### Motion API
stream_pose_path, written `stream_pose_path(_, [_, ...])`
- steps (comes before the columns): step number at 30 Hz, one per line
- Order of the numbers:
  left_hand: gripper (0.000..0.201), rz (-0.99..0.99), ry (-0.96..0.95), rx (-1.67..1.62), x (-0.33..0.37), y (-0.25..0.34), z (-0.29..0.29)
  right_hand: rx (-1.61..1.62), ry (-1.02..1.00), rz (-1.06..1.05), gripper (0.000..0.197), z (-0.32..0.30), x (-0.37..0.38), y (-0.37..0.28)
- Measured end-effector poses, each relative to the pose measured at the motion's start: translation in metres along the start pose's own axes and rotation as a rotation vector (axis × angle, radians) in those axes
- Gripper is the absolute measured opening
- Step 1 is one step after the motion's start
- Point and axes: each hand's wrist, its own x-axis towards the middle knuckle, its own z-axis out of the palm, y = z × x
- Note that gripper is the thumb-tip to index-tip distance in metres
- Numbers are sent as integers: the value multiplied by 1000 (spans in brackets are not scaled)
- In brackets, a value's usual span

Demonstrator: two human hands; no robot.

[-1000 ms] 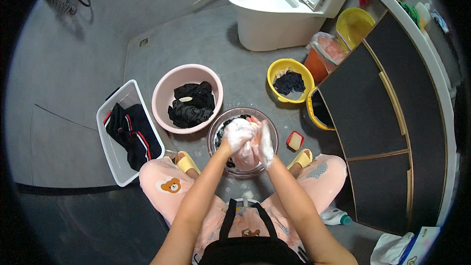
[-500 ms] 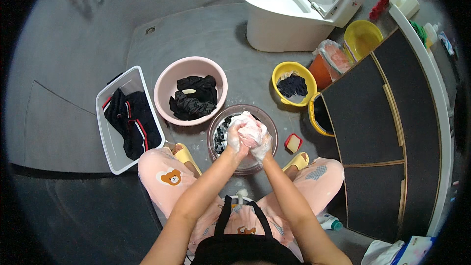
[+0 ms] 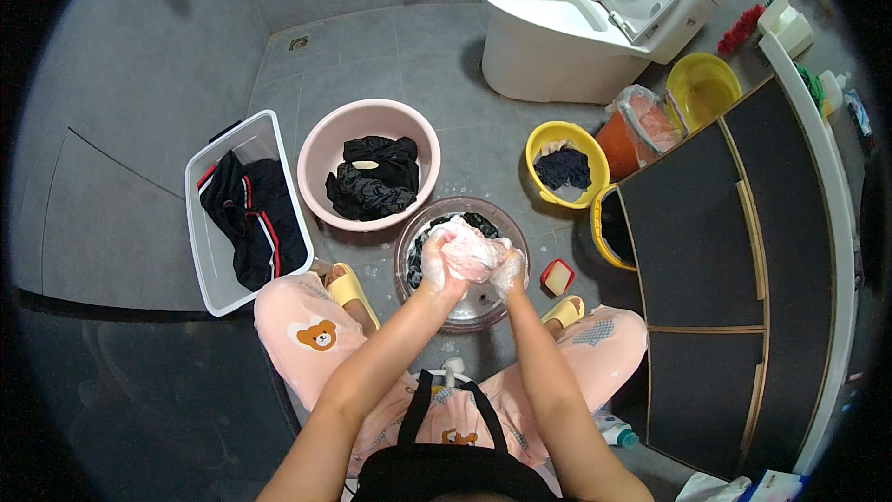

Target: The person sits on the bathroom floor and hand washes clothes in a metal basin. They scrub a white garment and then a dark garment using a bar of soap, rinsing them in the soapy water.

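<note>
Both my hands hold a pink, lather-covered cloth (image 3: 471, 253) above a brownish see-through basin (image 3: 401, 271). My left hand (image 3: 435, 260) wraps the cloth's left side. At its right end, my right hand (image 3: 508, 271) is closed on the same cloth. White suds cover my fingers, and the cloth's exact kind cannot be made out. Below, the basin holds dark wet fabric (image 3: 480, 224) and foamy water, partly hidden by my hands. To the right of the basin lies a pale bar of soap (image 3: 557, 277) in a red dish.
A pink basin (image 3: 309, 160) with black clothes stands at the front left, beside a white tub (image 3: 206, 265) of dark striped garments. On the right are a yellow bucket (image 3: 534, 144) with dark cloth and a black cabinet (image 3: 688, 223). A white toilet (image 3: 534, 60) stands farther back.
My right hand has shifted slightly right, to the cloth's end, and my hands are a little farther apart. The whole view has tilted slightly.
</note>
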Motion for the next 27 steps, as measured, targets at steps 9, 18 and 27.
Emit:
stream_pose_path(9, [37, -64, -110, -105, 2, 2, -4, 1034, 115, 266, 20, -11, 16, 43])
stream_pose_path(18, [44, 67, 75, 83, 41, 36, -77, 447, 76, -264, 24, 5, 9, -71])
stream_pose_path(27, [96, -620, 307, 108, -3, -23, -23, 960, 160, -136, 23, -12, -7, -68])
